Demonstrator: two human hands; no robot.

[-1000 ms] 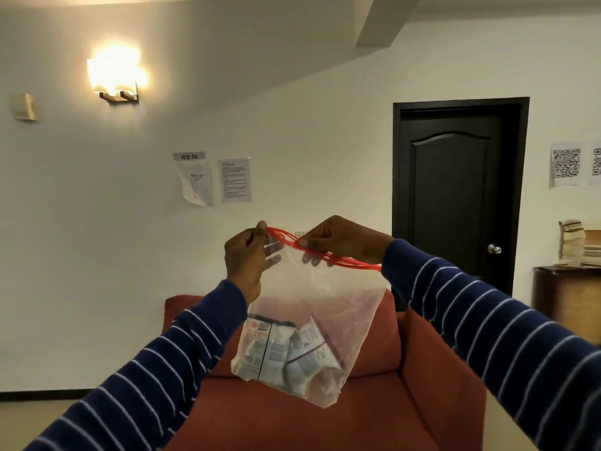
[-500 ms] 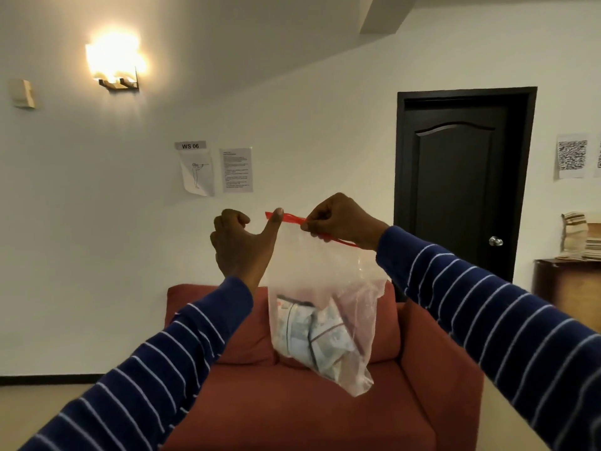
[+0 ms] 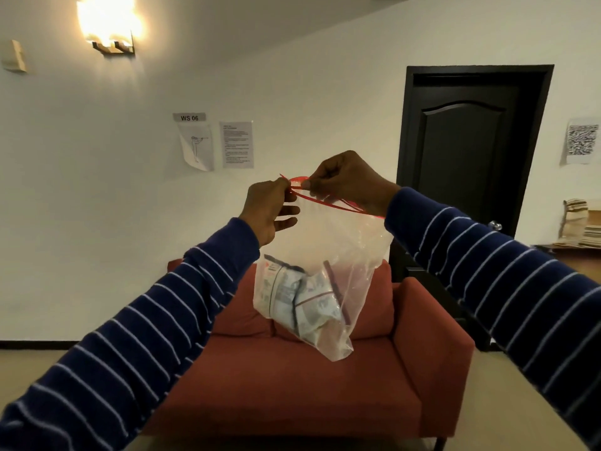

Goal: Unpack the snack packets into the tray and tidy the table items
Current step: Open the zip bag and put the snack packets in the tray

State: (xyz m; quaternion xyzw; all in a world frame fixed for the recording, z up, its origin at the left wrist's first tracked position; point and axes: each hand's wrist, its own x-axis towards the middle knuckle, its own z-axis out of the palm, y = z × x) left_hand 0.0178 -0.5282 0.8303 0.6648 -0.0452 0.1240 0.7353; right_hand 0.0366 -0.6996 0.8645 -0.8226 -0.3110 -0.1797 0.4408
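White walls close off the room, with a lit wall lamp point(image 3: 109, 26) high on the left, 2 paper sheets point(image 3: 216, 144) pinned under a "WS 06" label, and a dark door point(image 3: 468, 148) on the right. Below them stands a red sofa point(image 3: 292, 379), and at the far right edge a wooden cabinet point(image 3: 582, 252) carries a stack of things too blurred to identify. Both arms, in navy sleeves with thin white stripes, reach forward and hold a clear plastic bag point(image 3: 344, 242) in the air in front of the sofa. The left hand point(image 3: 271, 208) pinches the bag's red zip strip point(image 3: 328, 200) at its left end between thumb and forefinger, while its lower fingers stick out loosely. The right hand point(image 3: 349, 180) is curled over the strip just beside the left one, gripping the far side of it. The 2 edges of the strip stand slightly apart near the hands. Several snack packets point(image 3: 299, 297), mostly white and grey with a red mark, lie bunched together in the bottom of the hanging bag.
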